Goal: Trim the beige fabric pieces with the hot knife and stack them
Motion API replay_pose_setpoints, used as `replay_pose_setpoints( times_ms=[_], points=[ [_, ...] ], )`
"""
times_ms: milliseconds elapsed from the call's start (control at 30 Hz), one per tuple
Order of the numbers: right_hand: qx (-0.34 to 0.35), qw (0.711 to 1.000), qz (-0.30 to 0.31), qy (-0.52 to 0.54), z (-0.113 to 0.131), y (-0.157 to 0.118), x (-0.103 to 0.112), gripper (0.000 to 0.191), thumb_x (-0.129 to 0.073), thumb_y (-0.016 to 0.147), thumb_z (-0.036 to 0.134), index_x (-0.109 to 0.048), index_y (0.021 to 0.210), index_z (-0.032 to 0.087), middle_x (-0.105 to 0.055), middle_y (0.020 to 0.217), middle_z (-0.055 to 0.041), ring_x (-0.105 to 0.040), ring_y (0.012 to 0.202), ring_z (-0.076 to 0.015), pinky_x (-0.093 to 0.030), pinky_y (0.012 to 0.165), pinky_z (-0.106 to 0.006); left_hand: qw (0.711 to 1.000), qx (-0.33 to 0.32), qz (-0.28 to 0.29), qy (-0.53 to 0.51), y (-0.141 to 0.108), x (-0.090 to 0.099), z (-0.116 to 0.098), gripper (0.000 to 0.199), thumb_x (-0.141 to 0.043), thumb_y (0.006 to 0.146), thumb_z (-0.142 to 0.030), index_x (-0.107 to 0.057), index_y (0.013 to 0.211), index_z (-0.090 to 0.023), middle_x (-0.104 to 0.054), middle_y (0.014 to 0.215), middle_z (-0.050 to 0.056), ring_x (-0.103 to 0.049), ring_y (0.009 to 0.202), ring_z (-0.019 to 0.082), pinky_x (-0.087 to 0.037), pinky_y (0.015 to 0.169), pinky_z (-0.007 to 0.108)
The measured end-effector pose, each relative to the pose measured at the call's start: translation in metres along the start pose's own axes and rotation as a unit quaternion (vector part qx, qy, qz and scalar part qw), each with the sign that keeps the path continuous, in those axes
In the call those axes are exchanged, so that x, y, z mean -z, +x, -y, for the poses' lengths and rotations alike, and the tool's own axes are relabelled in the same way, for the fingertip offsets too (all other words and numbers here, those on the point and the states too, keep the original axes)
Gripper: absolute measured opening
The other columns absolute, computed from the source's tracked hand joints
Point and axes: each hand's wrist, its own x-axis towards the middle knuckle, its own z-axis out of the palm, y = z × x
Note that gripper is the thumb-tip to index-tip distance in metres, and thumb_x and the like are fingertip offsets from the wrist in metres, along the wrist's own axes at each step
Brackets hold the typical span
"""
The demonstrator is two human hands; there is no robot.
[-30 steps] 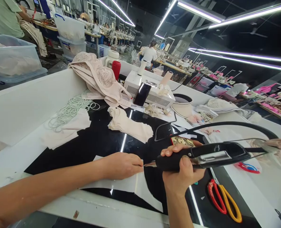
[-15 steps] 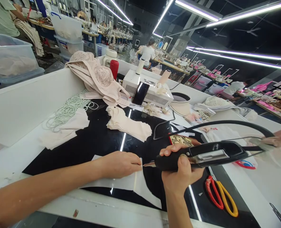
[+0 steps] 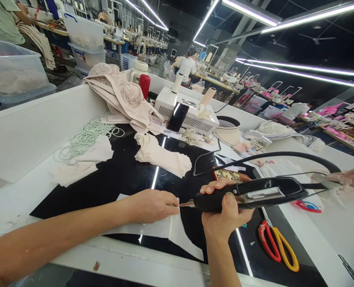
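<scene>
My left hand lies over a white fabric piece and pinches its upper edge between thumb and fingers. In my right hand is a black corded handheld tool with a silver lever on its side. The tool's pointed metal tip aims left and meets, or nearly meets, the fabric edge at my left fingertips. Exact contact is too small to tell. Part of the fabric is hidden beneath my left hand and forearm.
Scissors with red and yellow handles lie right. Beyond are stacked beige fabric strips, green cord, beige bras, a phone and a white box. Another person's hand is at the right edge, beside the tool's black cable.
My right hand and the tool have shifted very slightly left and up. My left hand stays at the fabric edge.
</scene>
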Motion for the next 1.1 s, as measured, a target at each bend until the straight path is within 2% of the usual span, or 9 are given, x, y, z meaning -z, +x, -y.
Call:
replay_pose_setpoints(
  times_ms=[233, 500, 700, 867, 933, 1033, 1100],
  points=[
    [-0.024, 0.999, -0.014, -0.017, 0.001, 0.0, -0.001, 0.041, -0.076, 0.083, 0.025, -0.055, 0.119, 0.027, -0.065, 0.08, 0.0064, -0.061, 0.059, -0.0132, -0.057, 0.055, -0.031, 1.0, 0.0, 0.001, 0.002, 0.0, 0.002, -0.001, 0.022, -0.053, 0.102, -0.009, -0.069, 0.112, -0.019, -0.073, 0.118, 0.003, -0.071, 0.104, 0.018, -0.054, 0.073, 0.022],
    [-0.014, 1.0, -0.014, 0.001, 0.013, -0.007, 0.004, 0.04, -0.075, 0.082, 0.024, -0.058, 0.118, 0.026, -0.065, 0.078, 0.0054, -0.059, 0.059, -0.0133, -0.056, 0.055, -0.03, 1.0, 0.009, 0.017, -0.002, 0.0, 0.005, -0.001, 0.023, -0.054, 0.102, -0.009, -0.072, 0.11, -0.021, -0.072, 0.12, 0.002, -0.071, 0.106, 0.019, -0.052, 0.07, 0.024],
    [-0.021, 1.0, -0.016, -0.01, 0.01, -0.011, 0.004, 0.04, -0.076, 0.083, 0.025, -0.058, 0.119, 0.027, -0.066, 0.079, 0.0055, -0.061, 0.059, -0.0132, -0.057, 0.055, -0.03, 1.0, 0.007, 0.019, -0.009, -0.002, 0.005, 0.0, 0.028, -0.052, 0.102, -0.008, -0.073, 0.114, -0.023, -0.072, 0.122, 0.003, -0.07, 0.107, 0.019, -0.052, 0.07, 0.023],
    [-0.021, 1.0, -0.014, -0.013, 0.012, -0.011, 0.005, 0.039, -0.075, 0.085, 0.024, -0.058, 0.12, 0.028, -0.067, 0.08, 0.0052, -0.062, 0.06, -0.013, -0.057, 0.056, -0.03, 0.999, -0.001, 0.034, -0.004, -0.005, 0.006, 0.004, 0.03, -0.053, 0.102, -0.009, -0.072, 0.119, -0.025, -0.071, 0.129, 0.003, -0.07, 0.114, 0.02, -0.053, 0.079, 0.022],
    [-0.017, 1.0, -0.013, -0.008, 0.016, -0.011, 0.006, 0.039, -0.075, 0.084, 0.025, -0.058, 0.119, 0.027, -0.067, 0.08, 0.0049, -0.062, 0.06, -0.0132, -0.057, 0.056, -0.03, 0.999, -0.01, 0.036, 0.008, -0.006, 0.007, 0.005, 0.029, -0.054, 0.103, -0.01, -0.072, 0.119, -0.026, -0.07, 0.132, 0.003, -0.069, 0.116, 0.019, -0.054, 0.088, 0.022],
    [-0.006, 1.0, -0.014, -0.003, 0.022, -0.012, 0.009, 0.038, -0.076, 0.084, 0.025, -0.059, 0.118, 0.026, -0.066, 0.079, 0.0046, -0.062, 0.059, -0.0136, -0.057, 0.055, -0.03, 0.998, -0.038, 0.032, 0.031, -0.007, 0.007, 0.006, 0.03, -0.053, 0.104, -0.009, -0.071, 0.121, -0.026, -0.069, 0.136, 0.005, -0.067, 0.125, 0.019, -0.051, 0.111, 0.031],
    [-0.004, 1.0, -0.012, -0.002, 0.025, -0.013, 0.011, 0.039, -0.077, 0.083, 0.025, -0.059, 0.118, 0.026, -0.067, 0.079, 0.0046, -0.062, 0.059, -0.0137, -0.058, 0.054, -0.03, 0.997, -0.058, 0.025, 0.035, -0.007, 0.007, 0.006, 0.03, -0.05, 0.105, -0.008, -0.07, 0.122, -0.023, -0.07, 0.137, 0.008, -0.065, 0.13, 0.021, -0.046, 0.121, 0.039]
  ],
)
